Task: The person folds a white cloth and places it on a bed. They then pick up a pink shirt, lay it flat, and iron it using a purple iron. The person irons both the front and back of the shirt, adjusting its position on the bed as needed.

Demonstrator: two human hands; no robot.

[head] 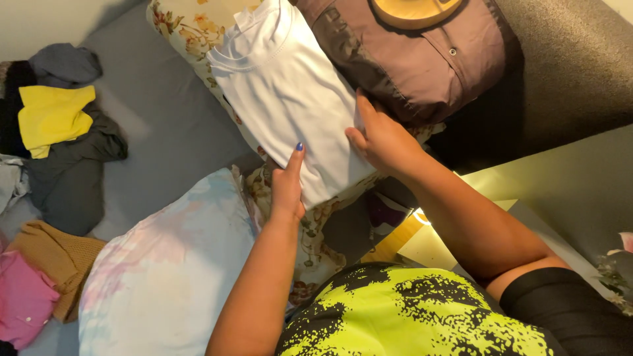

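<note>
While the white T-shirt lies folded into a long neat rectangle on a floral pillow, both hands press flat against its near end. The left hand rests open along the shirt's lower left edge, fingers straight and nothing clasped; the right hand lies open on the lower right corner, palm down, likewise gripping nothing. Judging by its tidy shape, with collar and sleeve tucked at the far end, the folding looks nearly done, and only smoothing or a last fold across seems left. Just beyond the shirt sits a brown buttoned garment, touching its right side. A pale pastel pillow lies near the left forearm. Well apart on the grey bed, a heap of unfolded clothes waits: a yellow piece, dark grey ones, a tan knit and a pink shirt
</note>
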